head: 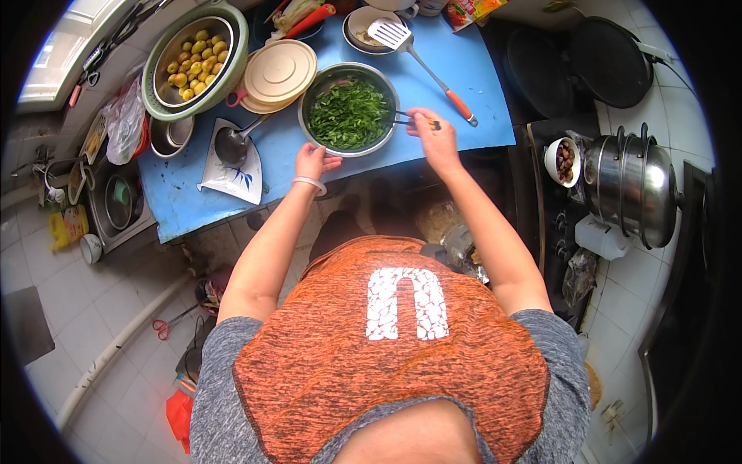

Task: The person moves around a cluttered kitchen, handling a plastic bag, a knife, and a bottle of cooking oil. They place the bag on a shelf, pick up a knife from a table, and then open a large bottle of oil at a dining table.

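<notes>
A metal bowl (348, 152) full of chopped green leaves (350, 113) stands near the front edge of the blue-covered table. My left hand (314, 160) holds its near-left rim, with a pale bangle (310, 184) on the wrist. A pair of dark chopsticks (402, 117) is gripped in my right hand (432, 136), and their tips reach over the bowl's right rim to the greens. To the left, a ladle (232, 146) rests on a white dish (239, 181) with a blue leaf pattern. Beige lids (280, 71) lie beside the bowl.
A slotted spatula (432, 72) with an orange handle lies across a small bowl (364, 32). Yellow-green fruit fills a basin inside a green colander (149, 81). A sink (119, 200) is at left. On the right are a steamer pot (632, 185) and a bowl of dates (562, 162).
</notes>
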Motion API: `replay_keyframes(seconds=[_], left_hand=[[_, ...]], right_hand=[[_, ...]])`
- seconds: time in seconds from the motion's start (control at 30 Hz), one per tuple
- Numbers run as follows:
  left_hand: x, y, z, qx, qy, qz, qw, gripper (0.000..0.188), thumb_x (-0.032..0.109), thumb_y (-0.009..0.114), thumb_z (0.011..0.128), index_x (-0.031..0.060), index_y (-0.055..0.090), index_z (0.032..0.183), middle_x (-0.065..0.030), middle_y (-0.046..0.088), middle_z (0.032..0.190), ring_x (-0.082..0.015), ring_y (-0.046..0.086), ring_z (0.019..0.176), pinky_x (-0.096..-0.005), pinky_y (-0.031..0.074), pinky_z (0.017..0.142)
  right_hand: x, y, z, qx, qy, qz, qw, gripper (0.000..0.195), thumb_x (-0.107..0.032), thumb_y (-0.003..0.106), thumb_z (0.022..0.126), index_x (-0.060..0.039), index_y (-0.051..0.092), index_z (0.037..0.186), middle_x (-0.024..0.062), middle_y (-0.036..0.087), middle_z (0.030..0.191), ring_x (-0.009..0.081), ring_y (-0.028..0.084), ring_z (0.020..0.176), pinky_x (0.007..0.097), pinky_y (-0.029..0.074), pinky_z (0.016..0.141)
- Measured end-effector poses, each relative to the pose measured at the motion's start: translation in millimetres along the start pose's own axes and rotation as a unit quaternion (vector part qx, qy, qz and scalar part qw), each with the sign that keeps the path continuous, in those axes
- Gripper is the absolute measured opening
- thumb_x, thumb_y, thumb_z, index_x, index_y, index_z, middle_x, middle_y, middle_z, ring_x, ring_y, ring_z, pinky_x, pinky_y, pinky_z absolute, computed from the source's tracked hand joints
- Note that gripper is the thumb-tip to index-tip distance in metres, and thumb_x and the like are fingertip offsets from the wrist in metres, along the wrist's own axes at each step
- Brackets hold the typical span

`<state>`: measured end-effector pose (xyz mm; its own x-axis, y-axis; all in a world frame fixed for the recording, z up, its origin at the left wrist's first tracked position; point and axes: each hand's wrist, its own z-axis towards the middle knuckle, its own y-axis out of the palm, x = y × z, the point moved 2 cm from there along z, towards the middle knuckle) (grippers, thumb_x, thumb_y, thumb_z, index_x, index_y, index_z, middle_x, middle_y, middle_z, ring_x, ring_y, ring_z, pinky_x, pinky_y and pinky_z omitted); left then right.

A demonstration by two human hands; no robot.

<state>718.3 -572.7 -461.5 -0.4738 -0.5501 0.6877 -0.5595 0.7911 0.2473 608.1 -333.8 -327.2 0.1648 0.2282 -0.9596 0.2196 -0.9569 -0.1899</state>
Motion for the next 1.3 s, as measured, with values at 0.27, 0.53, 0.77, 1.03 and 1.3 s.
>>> replay_keyframes(seconds=[0.27,0.53,0.77,1.03,1.3], left_hand=[[0.4,-0.2,-0.5,-0.002,-0.004,-0.001,1.000,0.008,0.007,0.047,0.101,0.0009,0.042,0.099,-0.0254,0.068,0.089,-0.0333,0.073,0.076,-0.0362,0.064,0.064],[-0.1,-0.7,-0.1,0.002,-0.001,0.006,1.000,0.008,0.007,0.047,0.101,0.0012,0.042,0.099,-0.0243,0.067,0.089,-0.0339,0.073,0.076,-0.0375,0.064,0.064],[0.3,0.7,-0.3,0.002,-0.003,0.004,1.000,0.007,0.006,0.047,0.101,0.0010,0.041,0.100,-0.0244,0.067,0.089,-0.0342,0.073,0.077,-0.0377,0.064,0.064],[-2.5,3.8,0.6,0.014,-0.001,-0.004,1.000,0.006,0.005,0.046,0.101,0.0012,0.041,0.100,-0.0241,0.066,0.089,-0.0338,0.073,0.075,-0.0374,0.064,0.064],[-2.0,6.6,-3.0,0.029,0.001,-0.019,0.999,0.008,0.007,0.047,0.101,0.0015,0.041,0.100,-0.0248,0.067,0.088,-0.0332,0.073,0.075,-0.0364,0.064,0.064]], right_hand=[[-11.9,-14.5,3.8,0.016,-0.080,-0.100,0.992,0.028,-0.019,0.054,0.101,0.0042,0.069,0.100,0.0078,0.071,0.093,0.0170,0.071,0.073,0.0283,0.060,0.070],[11.5,30.9,18.0,-0.003,0.024,0.165,0.986,0.028,-0.017,0.051,0.102,0.0056,0.068,0.102,0.0123,0.069,0.093,0.0193,0.072,0.077,0.0291,0.062,0.070],[12.8,63.9,33.5,0.001,-0.014,0.198,0.980,0.023,-0.014,0.052,0.102,0.0031,0.067,0.105,0.0093,0.069,0.098,0.0164,0.071,0.081,0.0280,0.061,0.073],[7.9,48.0,-2.5,-0.064,-0.050,0.165,0.983,0.021,-0.013,0.053,0.102,0.0007,0.067,0.110,0.0085,0.069,0.100,0.0146,0.070,0.081,0.0268,0.059,0.074],[10.0,42.8,-3.4,-0.048,-0.048,0.037,0.997,0.019,-0.011,0.057,0.099,0.0011,0.068,0.108,0.0088,0.066,0.100,0.0156,0.070,0.083,0.0275,0.058,0.076]])
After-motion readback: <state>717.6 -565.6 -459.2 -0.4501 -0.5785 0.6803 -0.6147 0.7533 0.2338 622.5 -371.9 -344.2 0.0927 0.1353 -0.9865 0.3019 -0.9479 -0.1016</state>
